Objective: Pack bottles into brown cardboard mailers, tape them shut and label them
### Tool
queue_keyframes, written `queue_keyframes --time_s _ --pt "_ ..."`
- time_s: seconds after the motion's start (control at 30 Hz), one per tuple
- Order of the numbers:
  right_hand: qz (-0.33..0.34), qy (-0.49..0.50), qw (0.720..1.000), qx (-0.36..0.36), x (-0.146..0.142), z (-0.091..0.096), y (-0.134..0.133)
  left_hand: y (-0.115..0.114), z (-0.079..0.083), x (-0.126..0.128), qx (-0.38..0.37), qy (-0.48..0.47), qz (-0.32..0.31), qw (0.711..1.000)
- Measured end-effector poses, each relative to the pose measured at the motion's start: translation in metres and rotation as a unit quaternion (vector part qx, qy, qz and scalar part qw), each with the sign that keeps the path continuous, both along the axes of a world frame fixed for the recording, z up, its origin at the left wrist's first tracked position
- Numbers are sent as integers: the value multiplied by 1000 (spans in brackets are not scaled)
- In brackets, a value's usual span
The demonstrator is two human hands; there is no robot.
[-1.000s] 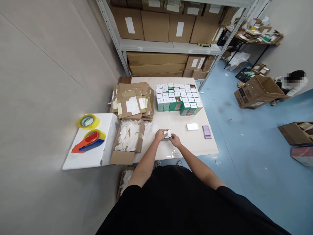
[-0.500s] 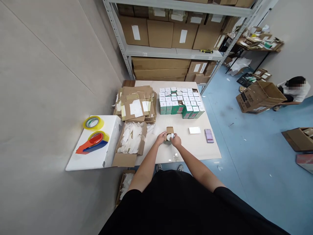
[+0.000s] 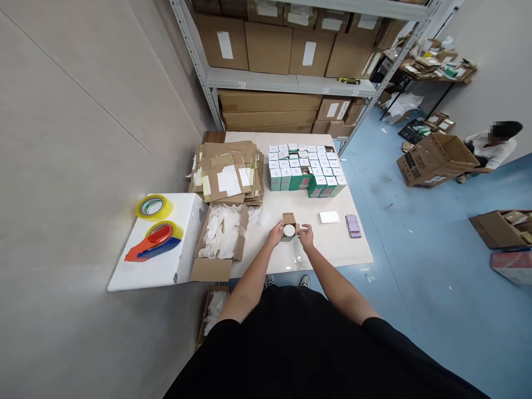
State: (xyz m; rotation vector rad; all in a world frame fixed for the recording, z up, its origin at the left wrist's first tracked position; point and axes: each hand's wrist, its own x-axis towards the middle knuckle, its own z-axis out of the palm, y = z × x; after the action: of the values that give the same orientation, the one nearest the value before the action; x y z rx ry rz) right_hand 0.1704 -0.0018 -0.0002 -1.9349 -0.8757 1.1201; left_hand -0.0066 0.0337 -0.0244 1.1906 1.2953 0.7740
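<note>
A small brown carton [image 3: 288, 226] stands on the white table [image 3: 332, 244] with its top flaps open and a round white item inside. My left hand [image 3: 275, 234] grips the carton's left side. My right hand [image 3: 306, 235] is just right of the carton, fingers pinched on a small white piece I cannot make out. Behind the carton stands a block of several green-and-white boxes [image 3: 303, 169].
A stack of flattened cartons [image 3: 226, 172] and an open box of white paper wads [image 3: 220, 235] lie left. A white slab [image 3: 166, 260] carries tape rolls [image 3: 152, 206] and a dispenser [image 3: 152, 241]. A white card [image 3: 328, 217] and phone [image 3: 353, 225] lie right. Shelving stands behind; a person sits far right.
The small carton now stands upright with its flaps open. My right hand has drawn back from its top to its right side, pinching a small white piece.
</note>
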Motion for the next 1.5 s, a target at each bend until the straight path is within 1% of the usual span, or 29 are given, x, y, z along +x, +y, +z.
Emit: queue_keyframes --time_s 0.07,0.17,0.23,0.33,0.4,0.47,0.63,0.73,0.8,0.87,0.93,1.07,1.17,1.27,1.33,1.37,1.43,1.5 --pt "56 -99 993 20 -1 5 3 0 1 -4 -4 -7 -14 1000" --pt "167 -235 958 -2 0 18 9 2 3 -16 -41 10 -54 998" --pt "222 -287 931 -35 0 28 12 2 2 -23 -53 30 -93 994" --pt "276 -324 902 -69 -6 36 14 -1 2 -24 -13 66 -130 989" --pt "289 -341 891 -79 -11 37 14 -4 2 -20 12 94 -127 987" --pt "287 -353 886 -85 -15 35 16 -7 4 -14 20 122 -116 985" --pt "276 -356 888 -95 -26 29 24 -10 12 -8 19 178 -111 978" --pt "290 -346 889 -79 -31 34 29 -10 18 -11 21 194 -106 975" --pt "302 -340 889 -61 -32 43 30 -11 22 -14 21 197 -103 975" --pt "308 -332 891 -40 -29 58 30 -11 24 -15 19 192 -100 976" --pt "306 -325 895 -19 -23 79 32 -11 24 -15 18 177 -87 980" --pt "294 -329 897 7 -5 135 40 -12 23 -11 9 117 -48 992" --pt "300 -330 892 69 10 180 48 -13 23 -10 3 72 -41 997" --pt "305 -313 890 128 25 217 52 -12 27 -14 8 45 -44 998" --pt "305 -296 891 163 35 236 54 -11 35 -18 27 41 -31 998" --pt "302 -284 892 177 39 244 55 -10 41 -20 40 41 -10 998" --pt "295 -263 897 197 46 258 57 -7 55 -18 55 23 65 996" --pt "286 -249 899 219 50 271 58 -5 73 -9 25 -45 136 989"
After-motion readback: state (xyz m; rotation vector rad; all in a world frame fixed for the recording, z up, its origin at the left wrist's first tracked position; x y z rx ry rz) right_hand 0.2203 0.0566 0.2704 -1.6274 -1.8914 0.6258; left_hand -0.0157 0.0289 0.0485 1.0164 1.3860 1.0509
